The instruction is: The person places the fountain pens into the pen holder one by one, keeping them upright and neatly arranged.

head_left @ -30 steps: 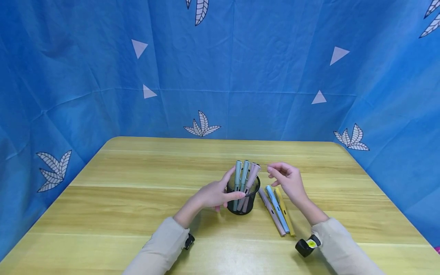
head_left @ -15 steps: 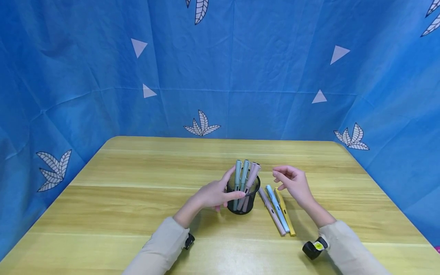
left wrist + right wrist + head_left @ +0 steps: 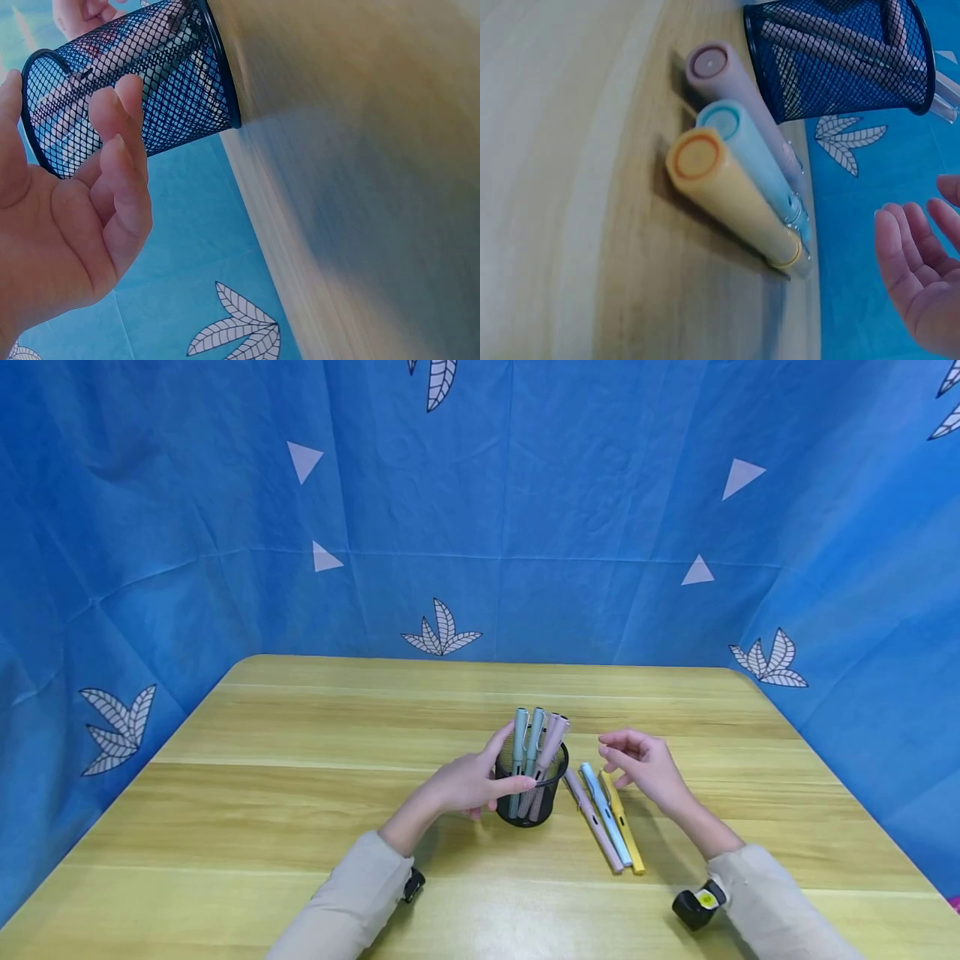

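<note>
From the head view, the left hand (image 3: 468,782) cups the black mesh pen holder (image 3: 530,785) at mid-table, thumb and fingers curled round its wall, while the right hand (image 3: 643,763) hangs empty, fingers loosely apart, above three pens (image 3: 606,817) lying beside the holder; a second ago it was higher and nearer the holder's rim. The left wrist view shows the fingers (image 3: 120,142) against the mesh (image 3: 172,82). The right wrist view shows relaxed fingers (image 3: 911,259) clear of the pens (image 3: 735,180).

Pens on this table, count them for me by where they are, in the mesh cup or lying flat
Pens in the mesh cup: 4
Pens lying flat on the table: 3 (pink, blue, yellow)
Total: 7
</note>
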{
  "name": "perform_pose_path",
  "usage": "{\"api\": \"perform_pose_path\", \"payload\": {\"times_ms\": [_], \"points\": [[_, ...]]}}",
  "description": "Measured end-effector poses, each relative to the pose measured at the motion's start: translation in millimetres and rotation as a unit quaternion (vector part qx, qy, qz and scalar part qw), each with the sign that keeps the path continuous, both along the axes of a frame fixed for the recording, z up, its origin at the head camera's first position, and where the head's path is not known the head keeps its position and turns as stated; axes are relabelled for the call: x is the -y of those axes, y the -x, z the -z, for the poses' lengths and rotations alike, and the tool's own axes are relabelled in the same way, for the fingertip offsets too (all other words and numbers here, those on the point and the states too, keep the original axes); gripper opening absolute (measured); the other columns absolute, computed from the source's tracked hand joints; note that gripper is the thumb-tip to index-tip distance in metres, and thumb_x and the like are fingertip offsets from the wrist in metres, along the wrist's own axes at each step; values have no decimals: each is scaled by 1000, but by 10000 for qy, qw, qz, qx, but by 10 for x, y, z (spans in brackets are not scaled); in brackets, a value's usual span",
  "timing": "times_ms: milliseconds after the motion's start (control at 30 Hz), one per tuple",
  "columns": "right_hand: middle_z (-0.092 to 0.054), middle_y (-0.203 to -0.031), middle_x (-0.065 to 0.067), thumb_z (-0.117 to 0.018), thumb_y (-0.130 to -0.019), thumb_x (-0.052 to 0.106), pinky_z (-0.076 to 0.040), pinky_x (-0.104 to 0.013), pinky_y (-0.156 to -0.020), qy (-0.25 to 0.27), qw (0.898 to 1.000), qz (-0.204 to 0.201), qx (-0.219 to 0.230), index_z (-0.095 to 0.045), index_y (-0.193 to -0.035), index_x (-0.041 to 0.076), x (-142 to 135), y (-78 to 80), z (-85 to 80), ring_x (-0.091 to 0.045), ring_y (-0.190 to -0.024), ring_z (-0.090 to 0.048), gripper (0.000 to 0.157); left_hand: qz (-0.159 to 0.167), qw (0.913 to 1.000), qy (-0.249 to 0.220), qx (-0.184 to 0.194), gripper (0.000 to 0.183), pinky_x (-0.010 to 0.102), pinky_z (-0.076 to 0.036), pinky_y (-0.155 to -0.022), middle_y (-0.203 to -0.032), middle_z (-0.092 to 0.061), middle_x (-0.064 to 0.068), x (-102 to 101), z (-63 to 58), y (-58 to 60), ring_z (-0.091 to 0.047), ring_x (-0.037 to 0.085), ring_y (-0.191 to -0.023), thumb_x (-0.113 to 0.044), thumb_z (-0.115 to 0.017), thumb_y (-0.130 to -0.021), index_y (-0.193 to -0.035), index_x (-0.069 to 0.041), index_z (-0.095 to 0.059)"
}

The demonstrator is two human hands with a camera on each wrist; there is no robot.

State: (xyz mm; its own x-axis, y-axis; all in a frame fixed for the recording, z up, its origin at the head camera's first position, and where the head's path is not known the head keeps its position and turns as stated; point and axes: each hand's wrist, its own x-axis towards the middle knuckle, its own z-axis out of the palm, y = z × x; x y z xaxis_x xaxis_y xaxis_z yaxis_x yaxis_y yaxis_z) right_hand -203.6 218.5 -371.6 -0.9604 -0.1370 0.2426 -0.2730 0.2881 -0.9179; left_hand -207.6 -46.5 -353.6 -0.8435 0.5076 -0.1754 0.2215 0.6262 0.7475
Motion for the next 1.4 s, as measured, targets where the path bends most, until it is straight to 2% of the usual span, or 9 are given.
{"api": "perform_pose_path", "payload": {"times_ms": [200,567,700,967,1167,1400], "points": [[-59,-82,-10,-56,-87,3,-51,-34,-50,-83,9994,-109,321,-49,-109,-17,-49,-14,-1,-17,-65,-58,31,10,10000,6,8,88,35,-45,-43,-63,-59,11,1,-6,7,-53,28,-42,-59,-55,-78,-141,-41,4],[-54,-86,-25,-55,-87,4,-51,-35,-50,-524,9965,-316,565,-47,-114,-16,-147,-2,38,-21,-64,-57,35,28,10000,-3,-14,89,36,-47,-44,-62,-59,10,7,-14,8,-53,27,-42,-61,-55,-77,-140,-42,5],[-54,-85,-25,-55,-87,5,-51,-34,-51,-709,9939,-380,748,-47,-116,-15,-176,6,62,-22,-63,-57,36,34,10000,1,-31,89,37,-47,-44,-63,-59,11,5,-20,1,-53,27,-42,-60,-55,-78,-142,-39,4],[-54,-81,-18,-58,-86,8,-50,-36,-47,-857,9895,-592,999,-43,-120,-14,-227,1,58,-23,-57,-56,43,7,10000,-11,2,88,37,-47,-44,-63,-59,12,4,-18,-8,-52,27,-42,-59,-55,-78,-142,-39,3],[-52,-77,-16,-58,-87,11,-50,-40,-46,-982,9833,-593,1416,-41,-125,-10,-242,-5,68,-24,-51,-56,47,27,10000,-25,-31,89,36,-47,-43,-62,-58,11,11,-6,-6,-52,25,-41,-59,-55,-78,-143,-36,2],[-55,-75,-14,-58,-86,13,-50,-42,-45,-1238,9741,-721,1746,-36,-130,-6,-262,5,102,-25,-51,-57,53,3,10000,-50,-20,88,37,-47,-44,-62,-58,11,12,-1,-9,-51,22,-40,-60,-55,-78,-141,-41,3]]}}
